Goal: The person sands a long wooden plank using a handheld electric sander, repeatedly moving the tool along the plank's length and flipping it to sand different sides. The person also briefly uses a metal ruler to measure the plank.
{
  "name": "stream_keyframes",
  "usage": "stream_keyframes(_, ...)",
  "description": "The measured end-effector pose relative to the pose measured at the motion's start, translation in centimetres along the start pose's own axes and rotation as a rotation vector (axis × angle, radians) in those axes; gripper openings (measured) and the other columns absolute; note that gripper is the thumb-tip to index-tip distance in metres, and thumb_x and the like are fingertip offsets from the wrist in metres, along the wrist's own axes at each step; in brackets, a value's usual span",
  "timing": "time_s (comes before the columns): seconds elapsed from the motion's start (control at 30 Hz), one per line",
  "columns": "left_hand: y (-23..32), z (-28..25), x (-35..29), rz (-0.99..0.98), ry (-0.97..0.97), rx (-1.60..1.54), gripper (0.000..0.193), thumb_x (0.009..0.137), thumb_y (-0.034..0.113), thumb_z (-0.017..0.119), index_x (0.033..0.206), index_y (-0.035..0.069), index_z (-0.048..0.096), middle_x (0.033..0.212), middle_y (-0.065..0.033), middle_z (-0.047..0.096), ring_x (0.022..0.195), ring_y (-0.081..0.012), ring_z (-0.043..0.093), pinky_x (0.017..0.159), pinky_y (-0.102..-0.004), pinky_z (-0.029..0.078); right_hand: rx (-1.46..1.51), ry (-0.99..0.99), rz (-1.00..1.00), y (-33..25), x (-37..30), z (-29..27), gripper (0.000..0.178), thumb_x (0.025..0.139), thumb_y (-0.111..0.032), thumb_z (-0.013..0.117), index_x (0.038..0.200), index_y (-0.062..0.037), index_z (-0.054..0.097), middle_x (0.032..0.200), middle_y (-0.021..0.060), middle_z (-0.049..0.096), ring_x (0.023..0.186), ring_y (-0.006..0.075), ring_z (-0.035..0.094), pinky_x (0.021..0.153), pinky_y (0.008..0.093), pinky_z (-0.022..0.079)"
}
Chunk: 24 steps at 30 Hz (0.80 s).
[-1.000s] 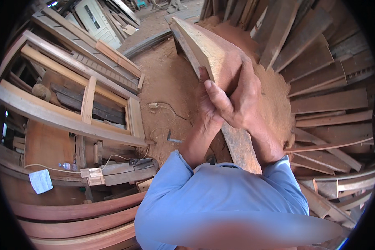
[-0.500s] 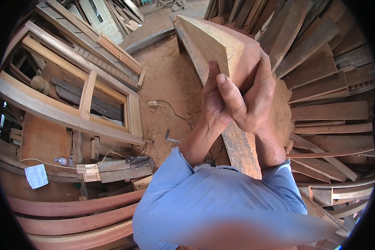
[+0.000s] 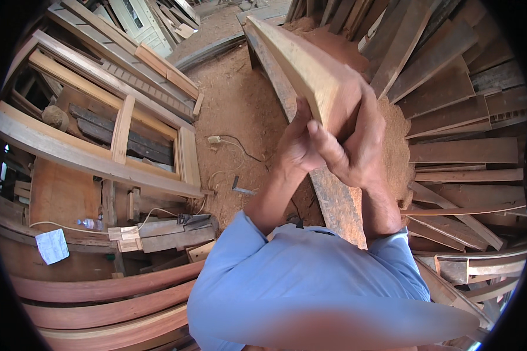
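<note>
A thick, pale wooden board (image 3: 301,61) stretches away from me, its near end raised between my hands. Along its left side my left hand (image 3: 298,140) grips the near end, thumb up against the edge. My right hand (image 3: 357,137) wraps round the right side of that same end, its thumb beside the left hand. Both hands are closed on the board and close together. Some fingers are hidden behind the wood. Below the board runs a long worn wooden bench (image 3: 339,202).
Wooden frames (image 3: 123,131) stand at the left. Stacked planks (image 3: 462,152) fan out along the right, beside a sawdust pile (image 3: 395,146). On the dusty floor lie a metal square (image 3: 243,188) and a pale cable (image 3: 237,152). Curved reddish boards (image 3: 105,304) lie at the lower left.
The board has tilted and turned in my hands, so its left face shows narrower and its top edge differently. Both hands have shifted slightly downward with it.
</note>
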<state>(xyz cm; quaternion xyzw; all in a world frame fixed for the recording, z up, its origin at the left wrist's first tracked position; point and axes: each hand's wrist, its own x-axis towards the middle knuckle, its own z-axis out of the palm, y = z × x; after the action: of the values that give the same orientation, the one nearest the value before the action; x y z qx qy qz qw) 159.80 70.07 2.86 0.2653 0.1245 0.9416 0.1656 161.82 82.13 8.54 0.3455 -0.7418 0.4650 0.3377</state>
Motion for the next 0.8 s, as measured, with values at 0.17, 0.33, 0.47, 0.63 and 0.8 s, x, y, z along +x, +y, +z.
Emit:
stream_keyframes(0.17,2.6,-4.0,-3.5,-0.043,0.197,-0.124,0.084,0.090,0.060,0.061,0.144,0.000,0.038,0.132,-0.0204,0.051,0.122,-0.0290,0.056,0.103,-0.0491,0.051,-0.078,-0.406,-0.097,1.5,-4.4,-0.9,0.093,0.078,-0.040,0.076,0.146,0.0047,0.032,0.144,0.0294,0.044,0.124,0.0489,0.051,0.110,0.0565,0.037)
stream_keyframes(0.33,-2.9,-8.1,-8.4,0.056,0.562,0.083,0.087,0.091,0.070,0.038,0.144,0.001,0.036,0.131,-0.0236,0.048,0.115,-0.0366,0.058,0.097,-0.0516,0.052,-0.253,-0.940,-0.057,3.6,-9.4,-0.3,0.098,0.080,-0.059,0.069,0.152,-0.0049,0.030,0.157,0.0226,0.028,0.141,0.0440,0.033,0.119,0.0586,0.024)
stream_keyframes(0.47,-6.9,-10.3,-13.1,0.025,0.572,-0.105,0.085,0.092,0.069,0.037,0.145,0.001,0.036,0.132,-0.0246,0.050,0.118,-0.0380,0.057,0.100,-0.0523,0.050,0.108,-0.838,0.390,6.7,-16.9,0.0,0.091,0.088,-0.057,0.064,0.154,-0.0062,0.027,0.160,0.0216,0.021,0.147,0.0404,0.022,0.120,0.0559,0.021)
stream_keyframes(0.63,-9.2,-12.9,-17.2,-0.007,0.498,-0.140,0.090,0.092,0.073,0.040,0.147,0.003,0.034,0.138,-0.0248,0.048,0.123,-0.0350,0.054,0.104,-0.0523,0.047,0.834,-0.244,1.272,7.4,-26.3,3.1,0.076,0.100,-0.049,0.051,0.152,0.0007,0.025,0.155,0.0263,0.028,0.144,0.0357,0.031,0.117,0.0459,0.031)
stream_keyframes(0.8,-10.7,-19.4,-23.7,-0.189,0.842,-0.017,0.079,0.099,0.064,0.040,0.147,0.001,0.035,0.140,-0.0225,0.050,0.128,-0.0354,0.052,0.106,-0.0527,0.045,1.120,-0.120,1.816,8.8,-29.1,4.4,0.060,0.105,-0.038,0.045,0.143,0.0083,0.036,0.141,0.0236,0.047,0.127,0.0308,0.052,0.104,0.0417,0.046)
